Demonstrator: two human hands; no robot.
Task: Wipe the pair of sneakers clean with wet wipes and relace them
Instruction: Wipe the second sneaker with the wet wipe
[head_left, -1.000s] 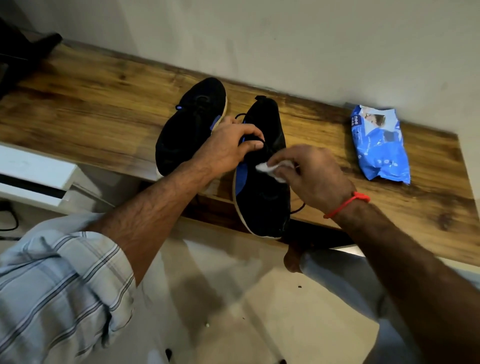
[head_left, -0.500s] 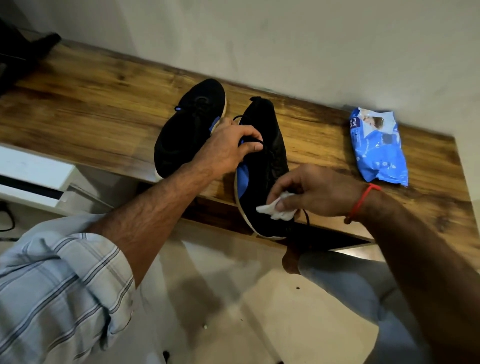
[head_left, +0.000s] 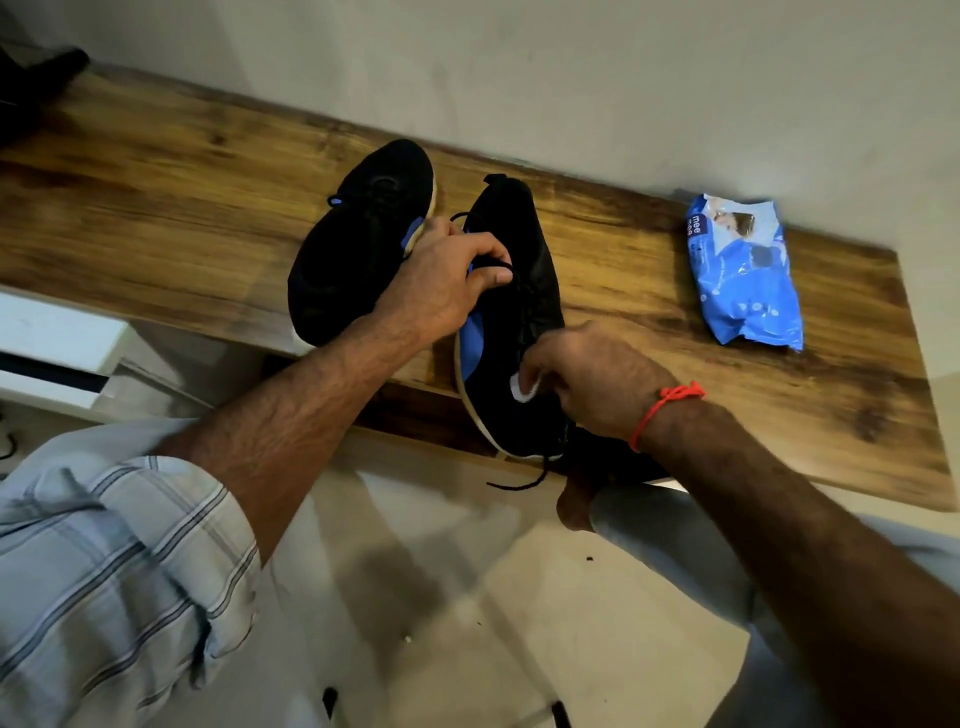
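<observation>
Wooden bench (head_left: 156, 218) is bearing the near sneaker (head_left: 519, 322), its toe hiding under the right hand (head_left: 597, 379) pinching a wipe (head_left: 522, 387), the left hand (head_left: 447, 286) gripping its collar

Wooden table (head_left: 156, 208), dark-grained and glossy, set against a plain pale wall (head_left: 571, 78). Pale tiled floor (head_left: 441, 597) below, with specks of debris. White cabinet (head_left: 52, 343) at near left.
</observation>
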